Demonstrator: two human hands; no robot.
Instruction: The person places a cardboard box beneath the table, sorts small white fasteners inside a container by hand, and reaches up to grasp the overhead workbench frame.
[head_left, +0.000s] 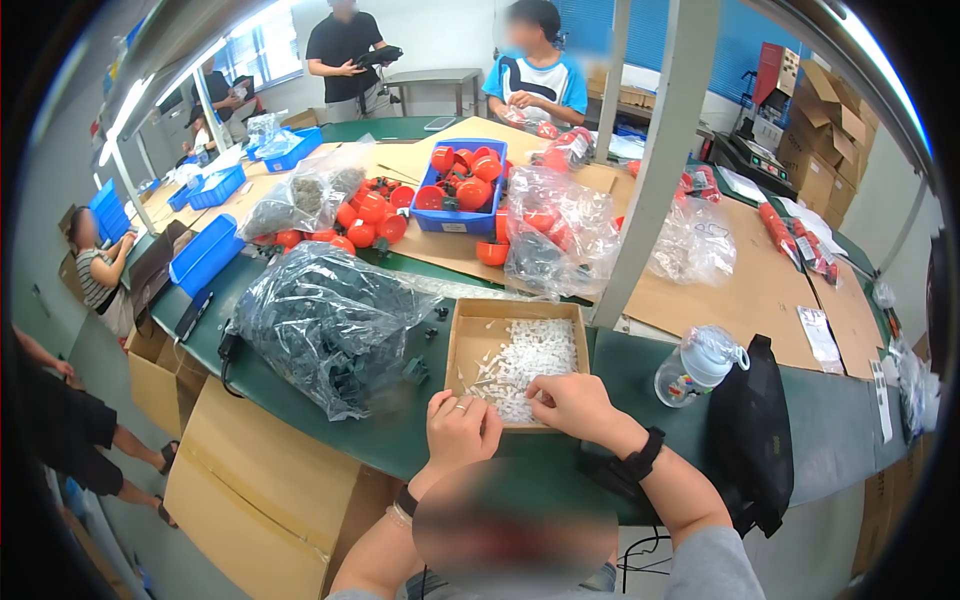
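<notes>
Many white parts (535, 350) lie in the box (450, 345); left hand (463, 428) at its near edge, right hand (572, 405) above them, both curled; I cannot tell if either is closed on anything.

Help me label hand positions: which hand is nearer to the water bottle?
The right hand. It reaches into the near right part of the cardboard box, left of the water bottle; the left hand is farther left, at the box's near left corner.

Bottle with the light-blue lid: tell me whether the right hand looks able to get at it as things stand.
Probably yes: bare green tabletop lies between the right hand and the bottle, and nothing covers its lid. The hand is among the white pieces, though.
</notes>
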